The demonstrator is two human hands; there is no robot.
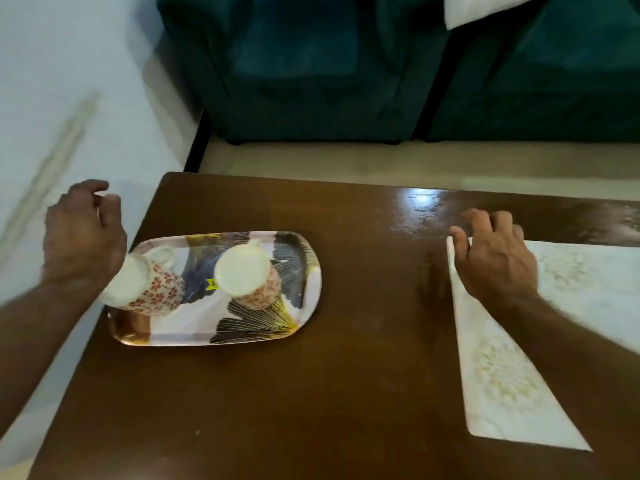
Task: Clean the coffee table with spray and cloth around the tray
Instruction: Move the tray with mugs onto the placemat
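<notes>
A patterned oval tray (242, 327) lies on the left part of the brown coffee table (311, 393). Two floral cups (242, 268) stand upside down on it, the left cup (145, 285) partly behind my wrist. My left hand (83, 237) hovers over the table's left edge above the tray, fingers loosely curled, holding nothing that I can see. My right hand (495, 258) rests with spread fingers on the top left corner of a white patterned cloth (502, 386) laid flat at the right. No spray bottle is in view.
A dark teal sofa (346, 64) stands behind the table, with a white cushion (478, 8) at the top right. A white wall (52, 81) runs along the left. A wet, shiny patch (422, 209) shows on the table's far edge.
</notes>
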